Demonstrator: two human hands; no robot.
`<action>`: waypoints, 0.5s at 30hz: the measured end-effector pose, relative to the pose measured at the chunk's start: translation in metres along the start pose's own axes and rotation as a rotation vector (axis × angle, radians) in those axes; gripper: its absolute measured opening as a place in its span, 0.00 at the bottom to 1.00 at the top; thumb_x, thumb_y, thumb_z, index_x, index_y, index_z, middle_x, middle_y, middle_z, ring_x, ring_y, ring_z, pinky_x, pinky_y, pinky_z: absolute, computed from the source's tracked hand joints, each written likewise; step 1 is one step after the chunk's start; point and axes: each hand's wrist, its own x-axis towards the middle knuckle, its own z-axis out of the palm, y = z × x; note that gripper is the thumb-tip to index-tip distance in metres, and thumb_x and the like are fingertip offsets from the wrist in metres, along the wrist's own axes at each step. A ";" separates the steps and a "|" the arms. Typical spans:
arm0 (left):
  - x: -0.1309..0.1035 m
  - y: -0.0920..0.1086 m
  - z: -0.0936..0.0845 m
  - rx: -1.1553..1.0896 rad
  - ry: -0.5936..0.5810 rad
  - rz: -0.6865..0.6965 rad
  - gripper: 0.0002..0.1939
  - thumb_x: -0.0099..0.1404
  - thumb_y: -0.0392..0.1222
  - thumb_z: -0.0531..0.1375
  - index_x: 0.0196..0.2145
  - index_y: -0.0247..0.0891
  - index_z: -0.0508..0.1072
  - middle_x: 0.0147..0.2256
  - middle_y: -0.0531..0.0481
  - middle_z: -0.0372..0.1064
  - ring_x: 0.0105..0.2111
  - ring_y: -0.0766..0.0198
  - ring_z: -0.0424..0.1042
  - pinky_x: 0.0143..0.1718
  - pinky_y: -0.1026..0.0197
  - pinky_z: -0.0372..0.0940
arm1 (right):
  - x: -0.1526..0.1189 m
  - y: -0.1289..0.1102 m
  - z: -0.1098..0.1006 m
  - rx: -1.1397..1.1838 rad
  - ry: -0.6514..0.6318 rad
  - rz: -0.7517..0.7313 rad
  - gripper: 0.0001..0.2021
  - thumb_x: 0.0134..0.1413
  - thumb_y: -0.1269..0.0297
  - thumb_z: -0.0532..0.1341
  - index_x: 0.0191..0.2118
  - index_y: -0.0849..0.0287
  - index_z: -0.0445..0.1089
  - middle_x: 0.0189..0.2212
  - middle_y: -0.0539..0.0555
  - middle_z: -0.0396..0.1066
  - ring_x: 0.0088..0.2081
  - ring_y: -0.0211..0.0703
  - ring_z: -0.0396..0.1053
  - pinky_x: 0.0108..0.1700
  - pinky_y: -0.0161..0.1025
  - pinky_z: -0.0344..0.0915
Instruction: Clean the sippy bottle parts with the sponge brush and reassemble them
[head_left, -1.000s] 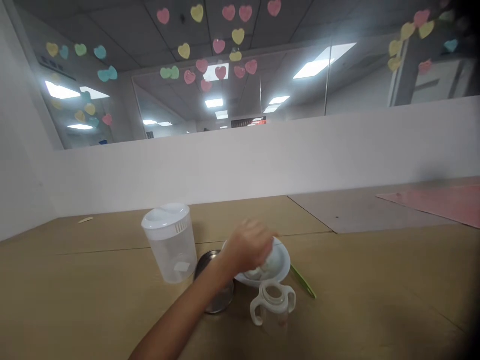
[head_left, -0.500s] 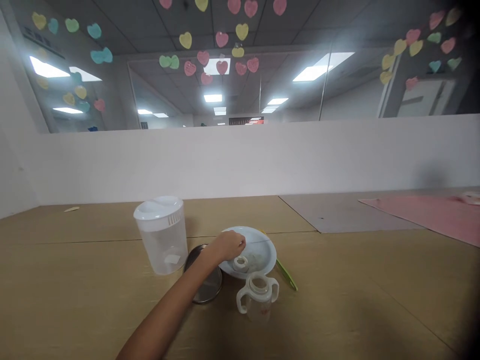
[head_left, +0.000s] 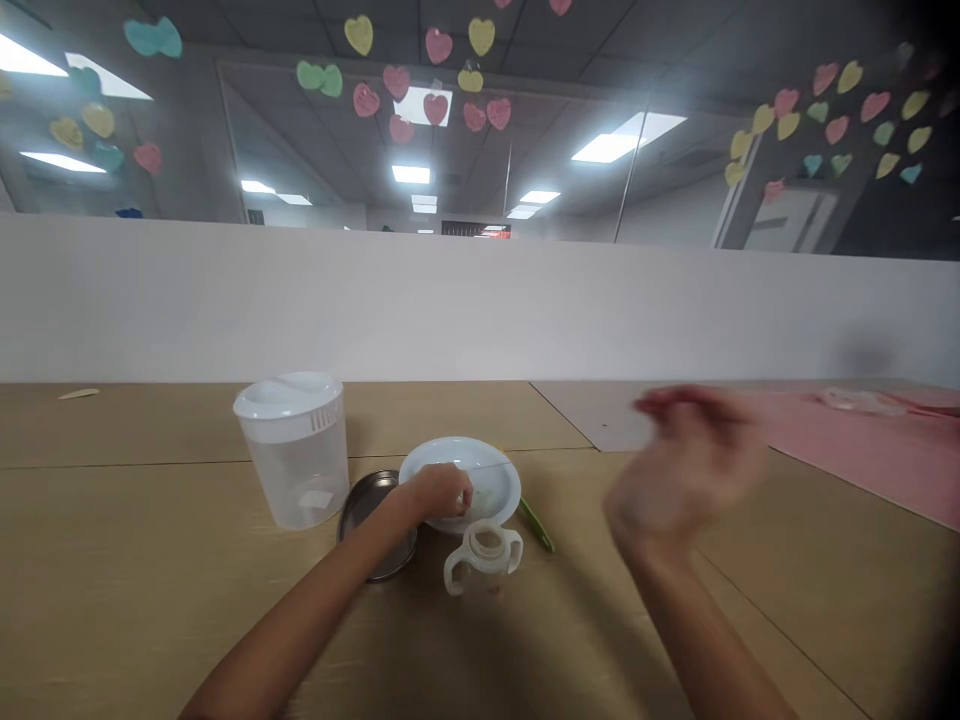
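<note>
My left hand point(head_left: 437, 490) reaches into a white plate point(head_left: 501, 486), fingers curled together low over its inside; what they hold is hidden. Some clear or whitish material lies in the plate beside the fingers. My right hand point(head_left: 682, 475) is raised above the table on the right, badly smeared by motion, so its fingers cannot be read. In front of the plate stands a translucent two-handled cup point(head_left: 486, 560) with an open top. A round metal dish point(head_left: 367, 497) lies left of the plate, partly behind my left forearm.
A clear plastic bucket with a white lid point(head_left: 294, 455) stands at the left. A green stick-like item point(head_left: 538, 525) lies right of the plate. Farther right are a pink mat point(head_left: 847, 450) and a clear plastic item point(head_left: 862, 401). A white wall point(head_left: 450, 310) runs behind.
My right hand has come into view on the right. My left hand has moved lower into the plate and now covers the small white ring seen there before. The view has shifted right.
</note>
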 end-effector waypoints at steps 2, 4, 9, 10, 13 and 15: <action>-0.002 -0.002 -0.005 0.018 0.030 -0.018 0.11 0.56 0.36 0.57 0.35 0.40 0.78 0.36 0.46 0.75 0.36 0.56 0.72 0.36 0.61 0.64 | -0.018 0.027 -0.005 -0.147 -0.081 0.137 0.10 0.52 0.64 0.56 0.41 0.59 0.63 0.34 0.50 0.64 0.36 0.40 0.66 0.40 0.41 0.65; -0.006 -0.005 -0.014 0.033 0.062 -0.043 0.11 0.58 0.35 0.55 0.35 0.39 0.77 0.35 0.45 0.75 0.36 0.57 0.72 0.36 0.61 0.63 | -0.041 0.060 -0.018 -0.417 -0.243 0.328 0.15 0.47 0.65 0.56 0.44 0.61 0.61 0.36 0.54 0.64 0.36 0.42 0.65 0.39 0.41 0.64; -0.021 -0.015 -0.040 0.053 0.175 -0.137 0.13 0.63 0.39 0.51 0.37 0.38 0.76 0.34 0.43 0.74 0.35 0.57 0.72 0.34 0.60 0.62 | -0.084 0.111 -0.061 -1.022 -0.632 0.507 0.23 0.48 0.69 0.52 0.53 0.68 0.58 0.49 0.66 0.59 0.47 0.51 0.64 0.42 0.42 0.62; -0.023 -0.018 -0.045 0.053 0.199 -0.153 0.13 0.64 0.40 0.51 0.37 0.38 0.75 0.34 0.44 0.74 0.34 0.57 0.72 0.34 0.61 0.62 | -0.088 0.114 -0.066 -1.096 -0.719 0.519 0.22 0.50 0.68 0.52 0.53 0.68 0.59 0.49 0.66 0.60 0.47 0.52 0.65 0.42 0.41 0.61; -0.029 -0.026 -0.053 0.042 0.312 -0.188 0.12 0.64 0.42 0.52 0.36 0.39 0.75 0.34 0.45 0.73 0.34 0.57 0.71 0.33 0.61 0.61 | -0.092 0.114 -0.067 -1.204 -0.949 0.461 0.19 0.57 0.62 0.51 0.50 0.68 0.63 0.47 0.66 0.64 0.45 0.52 0.67 0.41 0.40 0.61; -0.030 -0.033 -0.054 0.004 0.394 -0.180 0.11 0.63 0.44 0.53 0.34 0.39 0.75 0.33 0.46 0.73 0.33 0.58 0.71 0.33 0.61 0.61 | -0.091 0.113 -0.064 -1.240 -1.054 0.394 0.16 0.59 0.60 0.52 0.44 0.66 0.68 0.45 0.66 0.66 0.44 0.51 0.68 0.40 0.39 0.61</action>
